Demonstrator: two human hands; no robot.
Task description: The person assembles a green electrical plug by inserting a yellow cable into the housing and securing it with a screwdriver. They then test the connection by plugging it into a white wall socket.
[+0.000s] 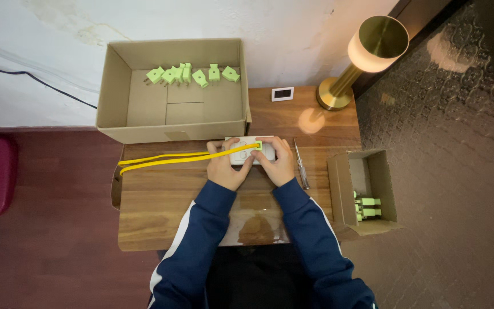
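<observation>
Holding the white socket block (pixel 246 152) on the desk (pixel 167 200), we have both hands closed around it: the left hand (pixel 227 167) curls over its near-left side, and the right hand (pixel 277 162) pinches the green plug (pixel 257 146) that sits on the block's right part. A yellow cable (pixel 167 158) runs from that plug leftward across the desk and loops back near the edge. To do this well, we judge that the left hand should keep the block pressed flat so it cannot slide, while the right hand keeps the plug square to the face rather than tilted. We should also leave the cable slack, so it does not tug sideways. A screwdriver (pixel 300 164) lies just beside the right hand. More green plugs (pixel 192 74) sit in the large cardboard box (pixel 115 86) behind, and a few in the small box (pixel 384 183) to the right.
</observation>
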